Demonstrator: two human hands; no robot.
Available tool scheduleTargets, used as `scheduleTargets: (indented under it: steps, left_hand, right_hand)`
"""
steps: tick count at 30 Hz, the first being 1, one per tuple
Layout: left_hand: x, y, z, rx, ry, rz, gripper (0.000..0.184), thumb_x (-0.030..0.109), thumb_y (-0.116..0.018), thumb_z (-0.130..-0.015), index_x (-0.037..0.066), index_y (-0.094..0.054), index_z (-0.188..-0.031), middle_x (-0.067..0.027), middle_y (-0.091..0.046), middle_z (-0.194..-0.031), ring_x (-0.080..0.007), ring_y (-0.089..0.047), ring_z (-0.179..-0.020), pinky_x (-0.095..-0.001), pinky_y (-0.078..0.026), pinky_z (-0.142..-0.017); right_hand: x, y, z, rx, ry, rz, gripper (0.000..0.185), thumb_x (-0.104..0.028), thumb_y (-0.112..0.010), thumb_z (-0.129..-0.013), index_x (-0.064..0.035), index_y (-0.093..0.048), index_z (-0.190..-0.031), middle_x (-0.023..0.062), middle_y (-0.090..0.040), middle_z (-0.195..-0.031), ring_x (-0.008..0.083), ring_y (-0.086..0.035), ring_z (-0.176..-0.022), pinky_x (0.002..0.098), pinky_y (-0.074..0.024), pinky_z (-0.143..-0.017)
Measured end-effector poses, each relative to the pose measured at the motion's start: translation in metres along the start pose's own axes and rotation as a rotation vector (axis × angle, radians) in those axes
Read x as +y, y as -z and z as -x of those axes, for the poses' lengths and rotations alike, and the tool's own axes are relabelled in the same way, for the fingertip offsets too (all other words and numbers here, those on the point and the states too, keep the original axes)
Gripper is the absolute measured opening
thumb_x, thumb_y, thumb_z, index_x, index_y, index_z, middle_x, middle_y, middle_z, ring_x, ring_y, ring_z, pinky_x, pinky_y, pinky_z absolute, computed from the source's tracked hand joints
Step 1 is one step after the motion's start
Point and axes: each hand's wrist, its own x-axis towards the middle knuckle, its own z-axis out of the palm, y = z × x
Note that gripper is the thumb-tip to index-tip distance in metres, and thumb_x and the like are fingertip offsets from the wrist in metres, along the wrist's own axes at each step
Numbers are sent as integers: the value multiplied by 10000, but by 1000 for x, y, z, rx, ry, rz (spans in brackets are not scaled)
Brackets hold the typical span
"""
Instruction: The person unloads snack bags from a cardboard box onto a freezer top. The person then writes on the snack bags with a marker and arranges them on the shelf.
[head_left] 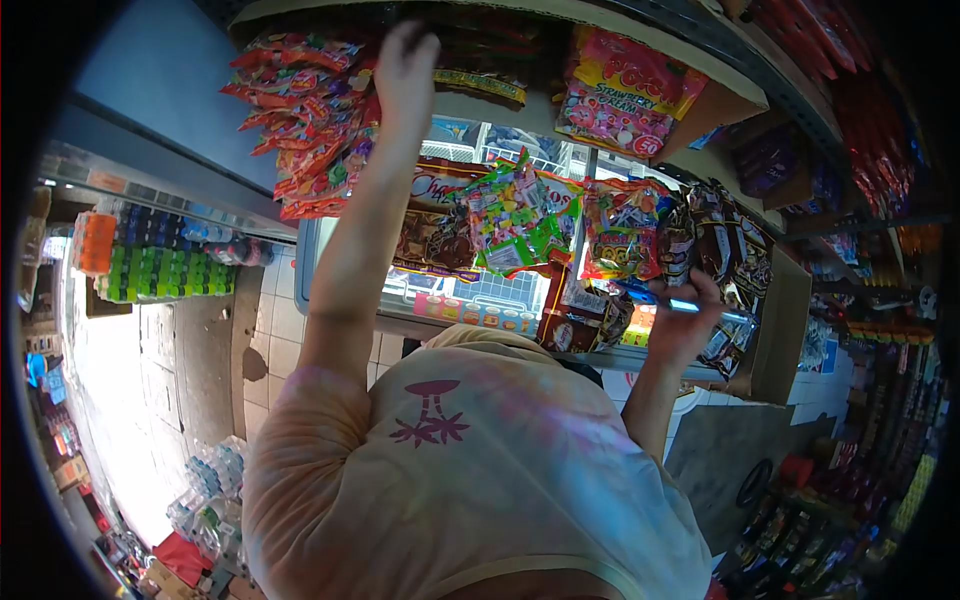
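Reaching up beside red candy packets [310, 130], my left hand [408, 62] shows no clear grip; my right hand [690, 310] grasps a slim blue object [737, 317] near brown packets [580, 320], best angled clear of wrappers.

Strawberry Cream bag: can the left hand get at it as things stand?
Likely yes. The left hand is raised by the dark packs left of the Strawberry Cream bag, and nothing visible covers the bag's front.
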Motion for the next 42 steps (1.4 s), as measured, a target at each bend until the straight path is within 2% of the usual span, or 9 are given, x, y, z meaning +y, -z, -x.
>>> scheduleTargets:
  steps: [5,7,9,16,21,23,26,32,42]
  left_hand:
    - [-25,40,110,-556,-26,-701,228,196,-581,-842,51,-634,-1011,-108,-620,-985,-262,-582,-907,-345,-442,-821]
    - [-33,51,140,-530,-120,-904,233,228,-582,-835,69,-643,-994,-98,-613,-969,-269,-569,-916,-370,-426,-824]
    - [-39,57,157,-503,-202,-1112,240,261,-584,-828,87,-652,-977,-87,-607,-953,-276,-557,-924,-395,-410,-827]
    - [-37,64,161,-411,-147,-1096,200,321,-591,-807,137,-639,-869,-17,-600,-939,-216,-516,-992,-438,-321,-856]
    - [-9,66,140,-381,-27,-822,280,306,-606,-801,62,-634,-669,-58,-594,-691,-255,-587,-741,-401,-392,-739]
    - [12,61,133,-357,-34,-783,293,280,-612,-816,48,-634,-639,-88,-582,-661,-252,-578,-660,-369,-404,-656]
    - [21,54,128,-225,-3,-473,286,235,-606,-858,42,-618,-648,-81,-569,-645,-193,-525,-562,-311,-385,-517]
    - [12,61,132,-103,971,582,277,249,-659,-828,24,-584,-972,-2,-615,-792,-120,-564,-663,-297,-470,-594]
    - [59,63,187,-283,929,640,462,235,-693,-782,-10,-513,-1130,-98,-615,-1016,-151,-618,-860,-297,-502,-778]
  right_hand:
    - [53,-53,-19,-275,184,488,360,-112,-524,-893,-20,-450,-1234,173,-584,-1111,252,-614,-916,391,-491,-819]
    - [59,-78,-7,-427,-297,563,359,-66,-567,-850,-46,-495,-1201,156,-559,-1163,270,-540,-1106,397,-459,-890]
    - [92,-83,-5,-850,257,832,468,-48,-638,-760,-147,-518,-1202,165,-573,-1157,342,-516,-1110,472,-395,-934]
    - [125,-86,-2,-898,537,1390,540,-51,-681,-670,-155,-525,-1177,194,-499,-1245,410,-415,-1183,560,-251,-1011]
    - [117,-74,-35,-854,600,1167,407,15,-702,-649,-79,-537,-1008,171,-563,-1161,327,-543,-1033,448,-406,-894]
    - [114,-73,-39,-505,-63,541,229,-58,-674,-786,-60,-533,-966,106,-604,-1046,183,-576,-926,326,-453,-754]
    - [85,-86,-50,-437,93,576,158,-148,-612,-879,-44,-525,-962,39,-598,-919,81,-542,-808,244,-429,-669]
    - [85,-94,-47,-232,-81,411,129,-98,-620,-863,-35,-534,-936,14,-554,-805,72,-497,-707,242,-412,-639]
    - [76,-97,-60,-344,49,638,165,-118,-694,-813,-32,-558,-849,-20,-545,-644,28,-472,-558,201,-358,-486]
